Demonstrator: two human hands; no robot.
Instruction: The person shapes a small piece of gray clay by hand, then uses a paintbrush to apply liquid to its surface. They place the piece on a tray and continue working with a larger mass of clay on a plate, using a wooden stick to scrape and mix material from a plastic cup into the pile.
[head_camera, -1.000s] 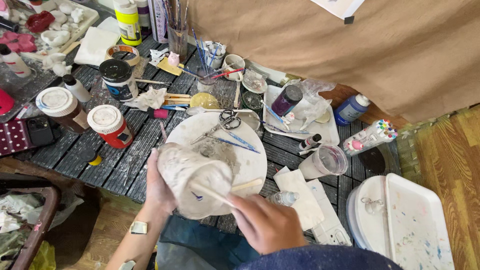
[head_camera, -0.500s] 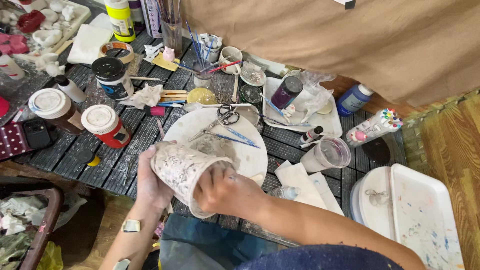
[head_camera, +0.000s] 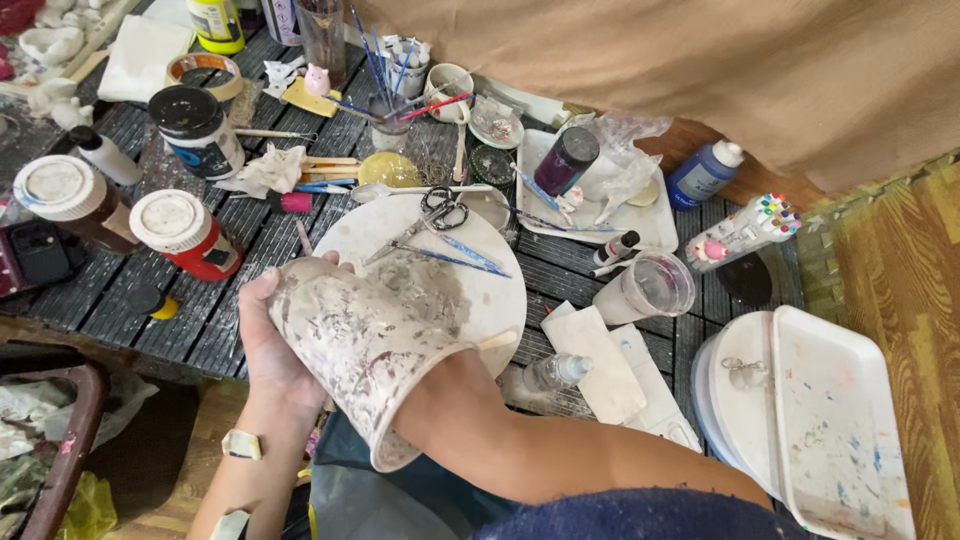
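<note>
1. Over the tabletop's (head_camera: 120, 320) near edge, our left hand (head_camera: 270, 350) wraps a firm grip around a paint-smeared white cup (head_camera: 360, 350), tilted on its side.
2. Our right hand is plunged inside the cup, hidden; we cannot tell its grip.
3. Behind, a clear cup (head_camera: 645, 290) looks empty, and a small jar (head_camera: 388, 110) holds brushes.

Scissors (head_camera: 440, 212) lie on the round plate (head_camera: 495, 290). A cup (head_camera: 645, 288) stands right of the plate. Two lidded jars (head_camera: 185, 235) stand to its left.
</note>
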